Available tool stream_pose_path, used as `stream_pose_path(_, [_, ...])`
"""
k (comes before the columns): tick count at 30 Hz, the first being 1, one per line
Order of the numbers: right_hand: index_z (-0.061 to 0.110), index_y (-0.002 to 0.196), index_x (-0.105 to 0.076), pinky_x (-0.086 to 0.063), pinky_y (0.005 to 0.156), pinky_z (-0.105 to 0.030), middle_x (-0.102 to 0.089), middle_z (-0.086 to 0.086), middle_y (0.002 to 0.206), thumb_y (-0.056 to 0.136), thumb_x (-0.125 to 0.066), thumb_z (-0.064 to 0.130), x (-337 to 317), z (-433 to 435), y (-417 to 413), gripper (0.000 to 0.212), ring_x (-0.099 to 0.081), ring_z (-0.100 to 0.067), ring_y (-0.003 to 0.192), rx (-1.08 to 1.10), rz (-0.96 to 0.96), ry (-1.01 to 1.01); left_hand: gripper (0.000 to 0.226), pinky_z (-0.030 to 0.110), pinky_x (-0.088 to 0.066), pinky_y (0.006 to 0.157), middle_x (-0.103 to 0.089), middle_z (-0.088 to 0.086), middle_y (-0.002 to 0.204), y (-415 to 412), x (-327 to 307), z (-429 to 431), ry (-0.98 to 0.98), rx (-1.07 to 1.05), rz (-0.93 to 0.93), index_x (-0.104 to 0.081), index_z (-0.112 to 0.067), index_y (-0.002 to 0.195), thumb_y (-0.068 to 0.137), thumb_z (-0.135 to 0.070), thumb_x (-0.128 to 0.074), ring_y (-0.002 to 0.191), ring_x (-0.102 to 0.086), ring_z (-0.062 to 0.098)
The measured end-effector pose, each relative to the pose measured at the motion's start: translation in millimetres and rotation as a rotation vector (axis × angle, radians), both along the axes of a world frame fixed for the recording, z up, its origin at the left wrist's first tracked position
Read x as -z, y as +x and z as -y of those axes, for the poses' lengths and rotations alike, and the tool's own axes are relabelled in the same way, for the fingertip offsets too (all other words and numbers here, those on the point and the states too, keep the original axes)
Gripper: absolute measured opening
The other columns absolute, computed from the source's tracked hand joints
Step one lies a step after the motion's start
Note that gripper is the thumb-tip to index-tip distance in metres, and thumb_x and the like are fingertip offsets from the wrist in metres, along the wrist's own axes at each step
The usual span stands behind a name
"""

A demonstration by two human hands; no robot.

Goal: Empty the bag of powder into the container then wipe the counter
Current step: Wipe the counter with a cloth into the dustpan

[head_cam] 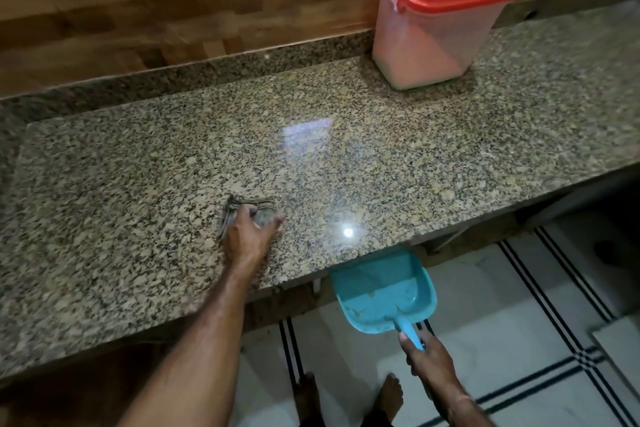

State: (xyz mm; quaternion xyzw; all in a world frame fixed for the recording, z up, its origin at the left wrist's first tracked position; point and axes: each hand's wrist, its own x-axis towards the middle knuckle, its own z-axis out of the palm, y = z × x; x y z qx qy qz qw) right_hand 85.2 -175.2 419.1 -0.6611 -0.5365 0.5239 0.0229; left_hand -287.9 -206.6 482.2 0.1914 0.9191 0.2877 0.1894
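My left hand (250, 236) presses a small grey cloth (265, 210) flat on the speckled granite counter (346, 156), near its front edge. My right hand (427, 355) grips the handle of a turquoise dustpan (382, 291), held just below the counter's front edge with its mouth tucked under the edge. A clear container (433, 35) with an orange-red lid shut on it stands at the back right of the counter, holding pale powder. No powder bag is in view.
A wooden wall (121, 17) rises behind the counter's raised granite back strip. White floor tiles with dark stripes (519, 305) lie below on the right. My bare feet (346, 395) stand close to the counter.
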Motion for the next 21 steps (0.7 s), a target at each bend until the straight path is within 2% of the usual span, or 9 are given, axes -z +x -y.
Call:
stream_pose_path(2, [0.012, 0.091, -0.065, -0.047, 0.06, -0.031, -0.065, -0.008, 0.076, 0.097, -0.066, 0.036, 2, -5, 6, 0.025, -0.057, -0.02, 0.066, -0.015, -0.01, -0.007, 0.059, 0.032, -0.055, 0.058, -0.049, 0.004, 0.112, 7, 5, -4, 0.014, -0.08, -0.111, -0.057, -0.026, 0.117, 0.084, -0.075, -0.06, 0.09, -0.058, 0.021])
stream_pose_path(4, [0.012, 0.09, -0.064, -0.045, 0.06, -0.03, -0.065, -0.006, 0.076, 0.097, -0.066, 0.039, 9, -8, 13, 0.027, -0.058, -0.019, 0.067, -0.05, 0.001, -0.018, 0.053, 0.043, -0.061, 0.069, -0.045, 0.004, 0.115, 12, 11, -9, -0.003, -0.11, -0.154, -0.055, -0.031, 0.116, 0.085, -0.073, -0.06, 0.096, -0.055, 0.026])
stream_pose_path(8, [0.016, 0.083, -0.062, -0.048, 0.061, -0.031, -0.069, -0.005, 0.074, 0.094, -0.07, 0.04, 27, -9, 22, 0.027, -0.065, -0.021, 0.067, -0.077, 0.043, -0.01, 0.053, 0.046, -0.057, 0.085, -0.049, 0.009, 0.123, 16, 20, -20, -0.099, -0.165, -0.141, -0.049, -0.042, 0.136, 0.09, -0.062, -0.064, 0.1, -0.054, 0.03])
stream_pose_path(10, [0.02, 0.088, -0.065, -0.049, 0.058, -0.028, -0.07, -0.002, 0.074, 0.094, -0.07, 0.038, 34, -11, 24, 0.02, -0.068, -0.018, 0.068, -0.1, 0.05, -0.023, 0.056, 0.037, -0.053, 0.079, -0.047, 0.007, 0.117, 17, 22, -23, -0.145, -0.106, -0.21, -0.044, -0.045, 0.147, 0.095, -0.049, -0.065, 0.093, -0.052, 0.025])
stream_pose_path(12, [0.02, 0.091, -0.067, -0.048, 0.059, -0.027, -0.071, -0.002, 0.076, 0.094, -0.07, 0.037, 37, -13, 23, 0.018, -0.068, -0.017, 0.071, -0.117, 0.049, -0.045, 0.054, 0.026, -0.042, 0.063, -0.043, 0.003, 0.108, 14, 24, -18, -0.13, -0.044, -0.225, -0.044, -0.044, 0.149, 0.1, -0.034, -0.063, 0.078, -0.044, 0.014])
stream_pose_path(14, [0.019, 0.093, -0.067, -0.048, 0.058, -0.028, -0.071, -0.005, 0.08, 0.095, -0.07, 0.035, 41, -16, 23, 0.017, -0.068, -0.02, 0.074, -0.101, 0.026, -0.075, 0.049, 0.021, -0.033, 0.055, -0.047, 0.001, 0.109, 11, 32, -10, -0.088, -0.087, -0.232, -0.049, -0.038, 0.148, 0.102, -0.028, -0.06, 0.069, -0.039, 0.007])
stream_pose_path(18, [0.019, 0.096, -0.066, -0.047, 0.057, -0.026, -0.067, -0.002, 0.078, 0.097, -0.068, 0.033, 46, -32, 23, 0.015, -0.062, -0.017, 0.067, -0.088, -0.057, -0.106, 0.047, 0.03, -0.045, 0.06, -0.055, 0.016, 0.13, -3, 38, -4, -0.042, -0.364, -0.18, -0.052, -0.03, 0.147, 0.101, -0.033, -0.061, 0.084, -0.053, 0.021])
stream_pose_path(20, [0.019, 0.095, -0.065, -0.048, 0.058, -0.03, -0.064, -0.001, 0.075, 0.097, -0.067, 0.034, 50, -42, 23, 0.015, -0.06, -0.016, 0.067, -0.107, -0.098, -0.121, 0.049, 0.038, -0.056, 0.068, -0.058, 0.014, 0.128, -8, 38, -17, -0.07, -0.374, -0.208, -0.05, -0.035, 0.147, 0.1, -0.044, -0.059, 0.088, -0.059, 0.024])
stream_pose_path(21, [0.019, 0.095, -0.065, -0.048, 0.058, -0.031, -0.062, -0.001, 0.075, 0.098, -0.066, 0.034, 50, -48, 22, 0.015, -0.059, -0.015, 0.067, -0.115, -0.115, -0.127, 0.048, 0.039, -0.059, 0.067, -0.058, 0.01, 0.126, -3, 38, -28, -0.067, -0.338, -0.222, -0.049, -0.039, 0.146, 0.099, -0.047, -0.059, 0.088, -0.061, 0.023])
